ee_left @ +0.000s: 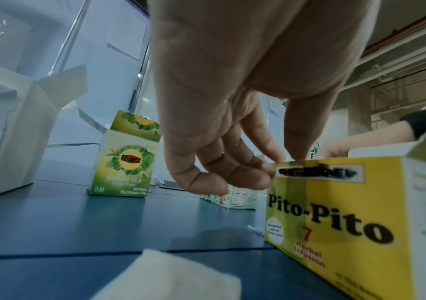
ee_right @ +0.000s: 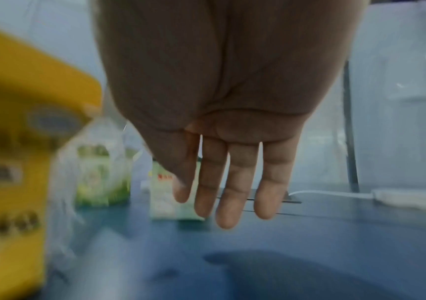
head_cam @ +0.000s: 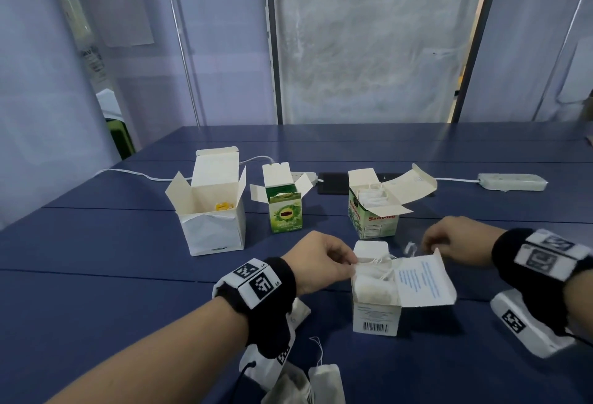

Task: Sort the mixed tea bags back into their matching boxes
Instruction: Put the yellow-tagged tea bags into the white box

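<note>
Several tea bags [head_cam: 375, 285] already fill the yellow Pito-Pito box [ee_left: 335, 223] near the bench's [head_cam: 96, 291] front edge, where the left hand [head_cam: 321, 259] pinches at the rim, on a string or the flap I cannot tell; the right hand [ee_right: 232, 172] hangs beside it, fingers straight, holding nothing. Further back the Sambong box [head_cam: 373, 211] holds bags, the white box [head_cam: 210, 208] shows something yellow inside and the green tea box [head_cam: 285, 208] stands open; at least two loose bags [head_cam: 325, 382] at the front edge look unsorted, so the job seems well along.

Three boxes [head_cam: 284, 198] behind Pito-Pito box [head_cam: 377, 304]
</note>
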The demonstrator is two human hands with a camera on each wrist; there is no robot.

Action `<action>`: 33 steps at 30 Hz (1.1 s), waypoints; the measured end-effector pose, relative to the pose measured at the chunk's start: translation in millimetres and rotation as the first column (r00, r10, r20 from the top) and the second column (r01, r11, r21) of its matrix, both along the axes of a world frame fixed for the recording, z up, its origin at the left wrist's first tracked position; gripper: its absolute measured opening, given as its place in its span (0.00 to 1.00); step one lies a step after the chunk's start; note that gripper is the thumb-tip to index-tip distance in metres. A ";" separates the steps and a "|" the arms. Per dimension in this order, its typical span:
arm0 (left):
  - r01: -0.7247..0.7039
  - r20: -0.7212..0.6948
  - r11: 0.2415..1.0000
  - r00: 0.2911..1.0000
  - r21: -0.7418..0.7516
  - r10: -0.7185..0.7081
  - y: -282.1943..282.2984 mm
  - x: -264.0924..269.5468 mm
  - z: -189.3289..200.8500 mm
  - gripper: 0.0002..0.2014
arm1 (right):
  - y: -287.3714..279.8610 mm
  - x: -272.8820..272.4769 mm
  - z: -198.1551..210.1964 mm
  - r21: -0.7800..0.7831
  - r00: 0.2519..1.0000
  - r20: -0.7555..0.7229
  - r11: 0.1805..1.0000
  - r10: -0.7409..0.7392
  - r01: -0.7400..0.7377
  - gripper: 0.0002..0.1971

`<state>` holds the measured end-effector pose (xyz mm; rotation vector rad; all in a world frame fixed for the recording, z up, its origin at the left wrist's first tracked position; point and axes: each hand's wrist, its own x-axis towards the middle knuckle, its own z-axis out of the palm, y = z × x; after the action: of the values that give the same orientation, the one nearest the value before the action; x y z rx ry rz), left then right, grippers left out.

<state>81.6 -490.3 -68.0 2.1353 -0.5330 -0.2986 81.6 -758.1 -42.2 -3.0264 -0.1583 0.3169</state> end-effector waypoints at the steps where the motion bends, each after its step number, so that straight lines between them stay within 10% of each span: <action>1: -0.011 0.007 1.000 1.000 -0.004 0.011 0.8 -0.6 1.9 0.05 | -1.5 -4.9 4.5 0.085 1.000 0.025 0.996 -0.003 0.001 0.14; 8: -0.075 0.100 0.983 0.993 0.170 0.058 55.9 -1.5 15.8 0.02 | 5.9 -61.9 13.8 0.265 0.965 0.263 0.963 -0.025 -0.047 0.24; 13: 0.017 0.074 0.803 0.994 0.596 -0.076 95.5 -11.7 8.4 0.14 | 52.0 -107.0 17.4 0.212 0.737 0.665 0.916 0.120 -0.340 0.20; 21: -0.030 0.074 0.706 0.997 0.707 -0.031 64.5 -27.5 -13.4 0.22 | 132.8 -127.9 -35.3 0.148 0.884 -0.057 0.880 0.463 -0.451 0.25; 26: -0.037 0.066 0.745 0.998 0.666 -0.009 71.5 -33.9 -14.9 0.07 | 136.5 -131.4 -44.5 0.113 0.905 0.000 0.899 0.426 -0.424 0.17; 33: -0.136 -0.055 0.906 0.984 0.401 0.172 99.8 -47.4 -15.4 0.20 | 146.1 -132.2 -42.1 0.147 0.973 -0.005 0.963 0.231 -0.228 0.16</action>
<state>34.3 -390.5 -83.4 2.5264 -0.2613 -0.4405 -50.6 -612.0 -84.3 -2.8614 -0.5097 0.3400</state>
